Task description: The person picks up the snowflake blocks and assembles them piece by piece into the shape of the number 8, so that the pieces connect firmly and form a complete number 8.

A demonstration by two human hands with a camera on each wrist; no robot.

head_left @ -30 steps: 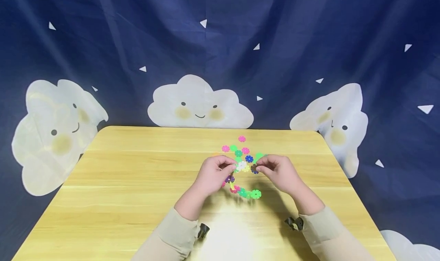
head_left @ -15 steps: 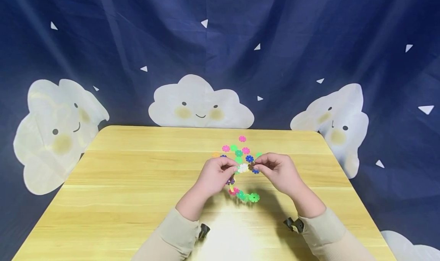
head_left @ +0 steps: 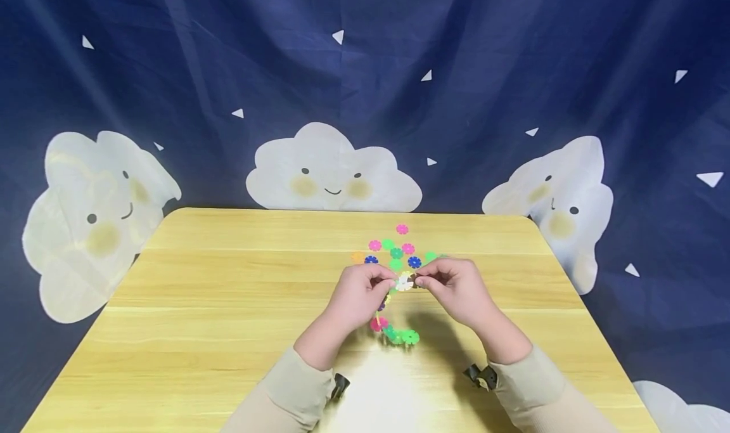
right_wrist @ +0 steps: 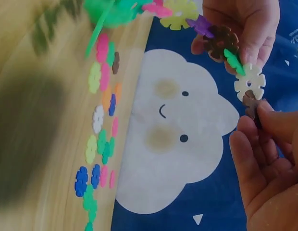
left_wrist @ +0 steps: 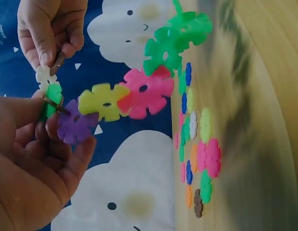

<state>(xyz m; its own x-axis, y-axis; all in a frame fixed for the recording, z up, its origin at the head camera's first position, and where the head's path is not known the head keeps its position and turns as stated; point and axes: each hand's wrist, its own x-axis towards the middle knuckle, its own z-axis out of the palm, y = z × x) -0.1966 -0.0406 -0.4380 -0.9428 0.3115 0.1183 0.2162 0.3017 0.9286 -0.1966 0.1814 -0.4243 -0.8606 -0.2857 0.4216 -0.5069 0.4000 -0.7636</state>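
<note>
A chain of interlocking snowflake discs hangs from my left hand (head_left: 362, 293), which pinches it near a green disc (left_wrist: 54, 98). Beyond that, the chain runs through a purple disc (left_wrist: 77, 122), a yellow disc (left_wrist: 103, 102) and a pink disc (left_wrist: 146, 94) to green discs (left_wrist: 163, 52) at its tail. A white disc (right_wrist: 250, 82) forms the end between the hands. My right hand (head_left: 456, 290) pinches a brown disc (right_wrist: 251, 103) between thumb and forefinger, its edge meeting the white disc's rim. Whether their slots interlock, I cannot tell.
Loose snowflake discs in several colours lie on the wooden table (head_left: 199, 331) beyond the hands, among them a pink disc (head_left: 402, 229), a blue disc (head_left: 414, 262) and an orange disc (head_left: 357, 256). A dark blue curtain (head_left: 365, 71) with clouds hangs behind the table.
My right hand has come left, bringing the brown disc from apart to against the white disc. The chain's hanging tail has swung left and toward me. The loose discs stay put.
</note>
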